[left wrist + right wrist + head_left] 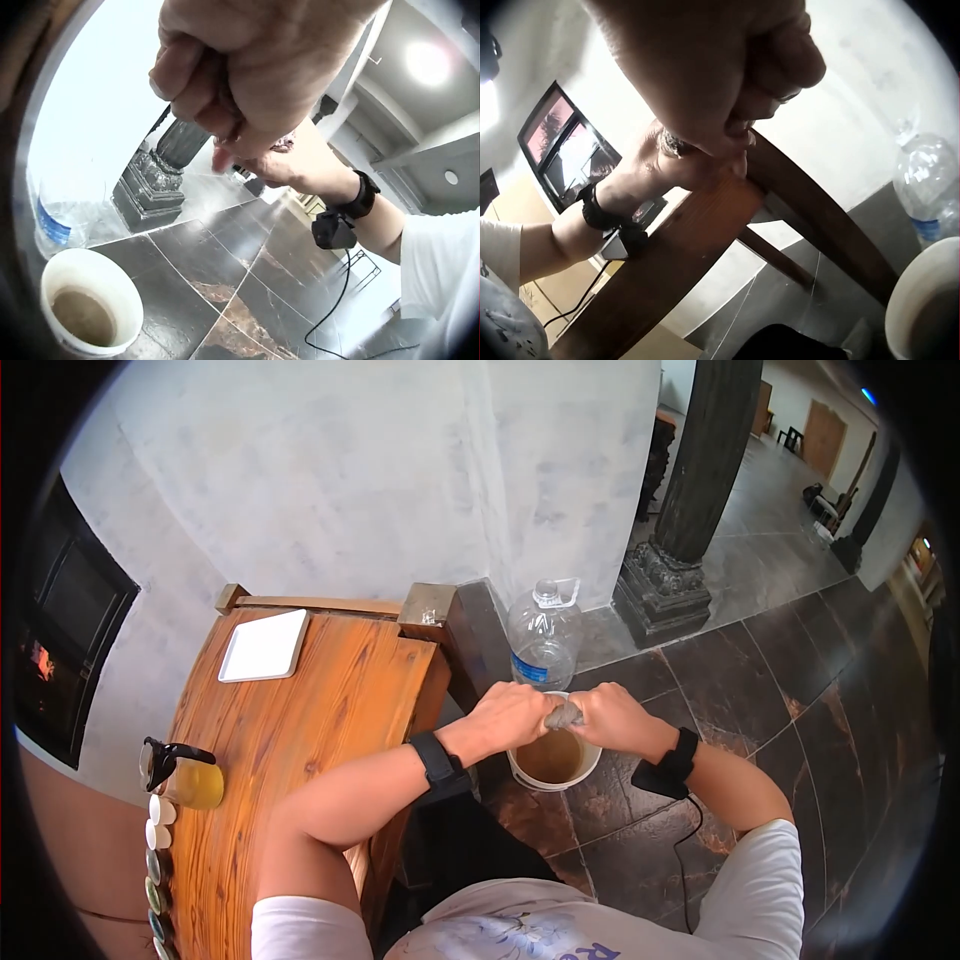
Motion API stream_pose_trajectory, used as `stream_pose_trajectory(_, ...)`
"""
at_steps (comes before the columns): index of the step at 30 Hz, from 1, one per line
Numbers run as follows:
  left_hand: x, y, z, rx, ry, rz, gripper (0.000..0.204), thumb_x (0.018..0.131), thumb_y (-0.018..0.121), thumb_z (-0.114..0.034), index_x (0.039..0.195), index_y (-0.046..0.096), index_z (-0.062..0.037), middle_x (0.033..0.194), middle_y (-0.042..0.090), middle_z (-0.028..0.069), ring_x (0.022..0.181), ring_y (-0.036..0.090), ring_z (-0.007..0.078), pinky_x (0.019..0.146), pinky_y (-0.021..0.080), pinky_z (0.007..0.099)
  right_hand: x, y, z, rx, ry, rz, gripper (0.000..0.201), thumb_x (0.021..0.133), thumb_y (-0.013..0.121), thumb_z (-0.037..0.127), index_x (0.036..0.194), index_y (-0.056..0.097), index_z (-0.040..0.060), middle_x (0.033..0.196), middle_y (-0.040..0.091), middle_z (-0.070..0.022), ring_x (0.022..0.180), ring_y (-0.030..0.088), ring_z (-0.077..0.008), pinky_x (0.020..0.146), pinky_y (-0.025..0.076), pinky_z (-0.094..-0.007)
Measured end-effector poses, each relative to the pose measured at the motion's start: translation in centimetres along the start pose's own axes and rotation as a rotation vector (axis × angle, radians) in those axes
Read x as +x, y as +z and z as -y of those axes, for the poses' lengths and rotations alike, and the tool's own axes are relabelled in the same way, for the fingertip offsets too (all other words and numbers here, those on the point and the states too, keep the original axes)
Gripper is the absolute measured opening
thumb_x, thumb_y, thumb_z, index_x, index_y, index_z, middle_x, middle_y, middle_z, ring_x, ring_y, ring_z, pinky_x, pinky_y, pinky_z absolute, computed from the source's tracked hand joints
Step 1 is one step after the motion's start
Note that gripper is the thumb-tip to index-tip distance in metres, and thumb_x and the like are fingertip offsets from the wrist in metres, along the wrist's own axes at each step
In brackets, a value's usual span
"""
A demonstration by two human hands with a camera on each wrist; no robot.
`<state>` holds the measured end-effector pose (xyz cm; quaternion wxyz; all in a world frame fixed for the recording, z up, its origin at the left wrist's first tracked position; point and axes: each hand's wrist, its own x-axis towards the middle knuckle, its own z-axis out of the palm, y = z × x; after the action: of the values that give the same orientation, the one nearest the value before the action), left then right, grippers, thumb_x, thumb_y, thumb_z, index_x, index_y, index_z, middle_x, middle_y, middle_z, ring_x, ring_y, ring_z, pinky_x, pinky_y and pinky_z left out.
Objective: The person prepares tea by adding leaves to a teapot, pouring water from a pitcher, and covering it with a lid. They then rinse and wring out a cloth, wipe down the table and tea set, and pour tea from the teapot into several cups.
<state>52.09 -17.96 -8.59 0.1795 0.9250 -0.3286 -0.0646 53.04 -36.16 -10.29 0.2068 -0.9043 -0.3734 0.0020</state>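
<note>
A twisted grey cloth [565, 716] is bunched between my two hands in the head view. My left hand [508, 715] grips one end, fingers curled around it, and my right hand [620, 718] grips the other end right beside it. Below them is a white bucket [594, 767] holding murky brown water [550, 757]. Both wrist views show the fists close together, with most of the cloth hidden inside them. The bucket [133, 296] stands on the floor beneath the hands in the left wrist view.
Behind the bucket stands a large clear plastic bottle [543, 635]. A wooden table [330, 710] at left carries a white tray [265, 646], a glass pitcher of yellow liquid [200, 785] and a row of small cups [160, 835]. A dark pillar [690, 480] rises at back right.
</note>
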Motion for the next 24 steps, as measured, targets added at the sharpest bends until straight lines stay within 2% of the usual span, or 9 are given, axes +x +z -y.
stream_pose_trajectory(6, 1.9, 1.2, 1.8, 0.213, 0.196, -0.145, 0.017, 0.070, 0.055, -0.013, 0.087, 0.059, -0.0116, 0.059, 0.058, 0.0102, 0.055, 0.057, 0.0286, 0.048, 0.043, 0.0376, 0.1, 1.4, -1.0, 0.295, 0.159, -0.019, 0.018, 0.066, 0.060, 0.016, 0.070, 0.060, -0.0011, 0.066, 0.057, -0.0239, 0.064, 0.057, -0.0389, 0.058, 0.046, -0.0411)
stream_pose_trajectory(8, 2.6, 1.7, 2.1, 0.328, 0.286, -0.249, 0.014, 0.069, 0.054, -0.011, 0.083, 0.058, -0.0101, 0.055, 0.056, 0.0084, 0.050, 0.057, 0.0239, 0.044, 0.043, 0.0347, 0.3, 1.5, -1.2, 0.468, 0.343, 0.076, 0.018, 0.067, 0.058, 0.015, 0.071, 0.060, -0.0023, 0.066, 0.059, -0.0210, 0.059, 0.059, -0.0331, 0.058, 0.046, -0.0378)
stream_pose_trajectory(9, 3.0, 1.9, 2.3, 0.330, 0.287, -0.251, 0.014, 0.069, 0.054, -0.011, 0.083, 0.058, -0.0101, 0.055, 0.056, 0.0084, 0.050, 0.057, 0.0239, 0.044, 0.043, 0.0347, 0.3, 2.4, -2.0, 0.467, 0.342, 0.074, 0.018, 0.067, 0.058, 0.015, 0.071, 0.060, -0.0023, 0.066, 0.059, -0.0210, 0.059, 0.059, -0.0331, 0.058, 0.046, -0.0378)
stream_pose_trajectory(11, 3.6, 2.4, 2.5, 0.377, 0.320, -0.293, 0.009, 0.071, 0.052, -0.011, 0.079, 0.055, -0.0102, 0.051, 0.053, 0.0071, 0.049, 0.058, 0.0209, 0.040, 0.042, 0.0323, 0.4, 4.0, -2.9, 0.721, 0.299, 0.007, 0.017, 0.071, 0.057, 0.014, 0.066, 0.056, -0.0015, 0.054, 0.055, -0.0105, 0.044, 0.051, -0.0199, 0.044, 0.041, -0.0327)
stream_pose_trajectory(12, 4.0, 2.6, 2.7, 0.376, 0.324, -0.293, 0.009, 0.071, 0.052, -0.011, 0.079, 0.055, -0.0102, 0.051, 0.053, 0.0071, 0.049, 0.058, 0.0209, 0.040, 0.042, 0.0323, 0.0, 4.4, -3.6, 0.721, 0.302, 0.004, 0.017, 0.071, 0.057, 0.014, 0.066, 0.056, -0.0015, 0.054, 0.055, -0.0105, 0.044, 0.051, -0.0199, 0.044, 0.041, -0.0327)
stream_pose_trajectory(14, 4.4, 3.1, 3.0, 0.374, 0.370, -0.341, 0.007, 0.072, 0.051, -0.012, 0.078, 0.051, -0.0094, 0.050, 0.051, 0.0054, 0.049, 0.058, 0.0201, 0.039, 0.042, 0.0316, -0.2, 2.5, -2.4, 1.170, 0.623, 0.264, 0.016, 0.077, 0.054, 0.013, 0.064, 0.049, 0.0037, 0.047, 0.041, 0.0011, 0.037, 0.036, -0.0068, 0.033, 0.027, -0.0245)
stream_pose_trajectory(15, 4.5, 3.3, 3.0, 0.372, 0.369, -0.341, 0.007, 0.072, 0.051, -0.012, 0.078, 0.051, -0.0094, 0.050, 0.051, 0.0054, 0.049, 0.058, 0.0201, 0.039, 0.042, 0.0316, -0.2, 2.2, -2.0, 1.171, 0.624, 0.266, 0.016, 0.077, 0.054, 0.013, 0.064, 0.049, 0.0037, 0.047, 0.041, 0.0011, 0.037, 0.036, -0.0068, 0.033, 0.027, -0.0245)
stream_pose_trajectory(17, 4.9, 3.5, 3.1, 0.395, 0.367, -0.370, 0.010, 0.071, 0.052, -0.012, 0.080, 0.048, -0.0084, 0.050, 0.050, 0.0042, 0.050, 0.058, 0.0197, 0.039, 0.042, 0.0315, -0.3, 2.0, -1.5, 1.435, 0.670, 0.291, 0.020, 0.082, 0.050, 0.010, 0.064, 0.042, 0.0103, 0.046, 0.031, 0.0057, 0.035, 0.027, -0.0025, 0.031, 0.017, -0.0195)
stream_pose_trajectory(24, 5.4, 5.8, 3.9, 0.265, 0.297, -0.509, 0.014, 0.071, 0.052, -0.011, 0.083, 0.046, -0.0081, 0.052, 0.051, 0.0040, 0.051, 0.058, 0.0204, 0.041, 0.042, 0.0316, -0.2, 4.0, -1.8, 1.726, 0.692, 0.306, 0.027, 0.087, 0.047, 0.019, 0.062, 0.039, 0.0120, 0.045, 0.029, 0.0059, 0.033, 0.024, -0.0039, 0.030, 0.019, -0.0192)
